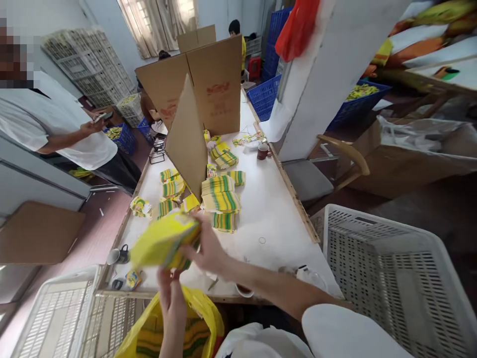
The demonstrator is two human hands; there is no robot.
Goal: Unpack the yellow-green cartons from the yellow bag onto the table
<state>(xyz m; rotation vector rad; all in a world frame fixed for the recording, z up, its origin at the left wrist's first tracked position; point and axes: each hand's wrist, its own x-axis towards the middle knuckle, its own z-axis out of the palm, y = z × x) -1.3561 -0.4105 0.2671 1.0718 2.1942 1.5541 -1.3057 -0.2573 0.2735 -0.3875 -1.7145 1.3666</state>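
Observation:
Both my hands are around a thick stack of flat yellow-and-green packets (158,243), blurred by motion, above the near end of the white table (268,214). My left hand (172,293) grips it from below, fingers partly hidden behind the stack. From the right side my right hand (208,248) clasps its edge. Right below hangs an open yellow plastic bag (210,306) with striped packets (194,333) inside. Beyond my hands lie several packet piles, the largest a striped stack (219,194) beside an upright cardboard divider (188,139).
White plastic crates (372,233) stand to the right and left of the table. Mugs (263,151) sit near its edges. A wooden chair (309,179) is by the pillar. On the left stands a person (59,119) in a white shirt, holding a phone (103,117).

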